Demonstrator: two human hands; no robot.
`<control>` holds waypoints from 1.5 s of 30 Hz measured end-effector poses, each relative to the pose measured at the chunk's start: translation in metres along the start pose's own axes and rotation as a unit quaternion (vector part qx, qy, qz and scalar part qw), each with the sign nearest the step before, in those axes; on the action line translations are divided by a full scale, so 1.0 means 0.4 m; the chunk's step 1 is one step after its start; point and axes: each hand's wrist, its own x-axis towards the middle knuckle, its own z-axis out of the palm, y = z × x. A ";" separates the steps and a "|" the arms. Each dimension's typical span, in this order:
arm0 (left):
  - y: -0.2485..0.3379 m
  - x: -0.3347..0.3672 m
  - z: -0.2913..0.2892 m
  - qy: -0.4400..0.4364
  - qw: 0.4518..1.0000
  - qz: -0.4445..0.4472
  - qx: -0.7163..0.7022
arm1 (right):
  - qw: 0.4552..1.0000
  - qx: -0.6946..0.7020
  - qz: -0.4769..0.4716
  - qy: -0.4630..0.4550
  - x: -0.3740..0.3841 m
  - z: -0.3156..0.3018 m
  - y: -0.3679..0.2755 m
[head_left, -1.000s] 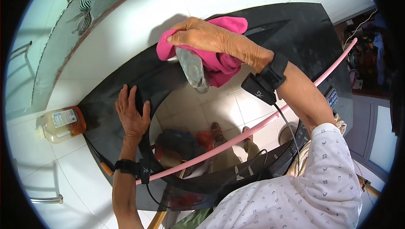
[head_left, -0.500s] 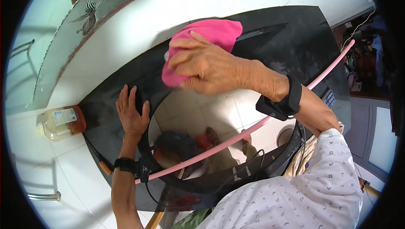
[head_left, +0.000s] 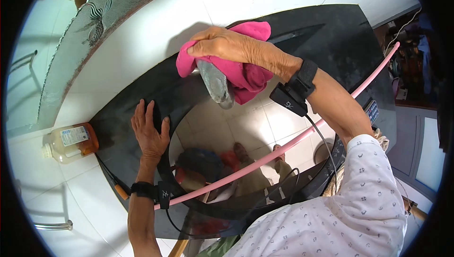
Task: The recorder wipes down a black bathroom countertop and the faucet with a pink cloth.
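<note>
My right hand (head_left: 220, 44) is closed on a bright pink cloth (head_left: 250, 75) at the back edge of a black countertop (head_left: 331, 34). The cloth is draped over a grey metal faucet (head_left: 215, 84), whose dull, whitish-stained spout shows below my fingers and points toward the large round opening in the counter. How the fingers press on the faucet under the cloth is hidden. My left hand (head_left: 150, 134) lies flat on the black surface left of the opening, fingers spread, holding nothing.
A pink hose (head_left: 260, 162) crosses the opening, through which tiled floor and feet show. A clear bottle with orange liquid (head_left: 73, 141) is at the left edge. An orange-handled tool (head_left: 121, 191) lies nearby. A small keypad device (head_left: 371, 111) rests at right.
My right hand has shifted up and its grip has turned over on the cloth. The cloth has slid, and the faucet's spout now shows. My left hand has barely moved.
</note>
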 end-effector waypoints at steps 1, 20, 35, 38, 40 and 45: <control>0.002 0.000 0.001 0.001 1.000 -0.001 -0.006 | 1.000 -0.003 0.001 0.000 -0.001 -0.005 0.006; 0.002 0.011 0.005 0.001 1.000 0.005 0.002 | 0.942 -0.195 -0.253 0.104 -0.067 0.034 0.017; -0.003 -0.006 0.004 -0.018 1.000 -0.003 -0.001 | 0.909 -0.381 -0.135 0.104 -0.127 -0.018 0.179; -0.006 -0.006 0.002 -0.018 1.000 -0.005 0.004 | 0.881 -0.432 -0.146 0.122 -0.143 -0.004 0.184; -0.007 -0.007 0.004 -0.014 1.000 -0.008 0.007 | 0.883 -0.444 -0.101 0.111 -0.145 0.002 0.167; 0.002 0.008 0.011 -0.014 1.000 0.001 0.023 | 0.895 -0.429 -0.090 0.089 -0.109 -0.032 0.151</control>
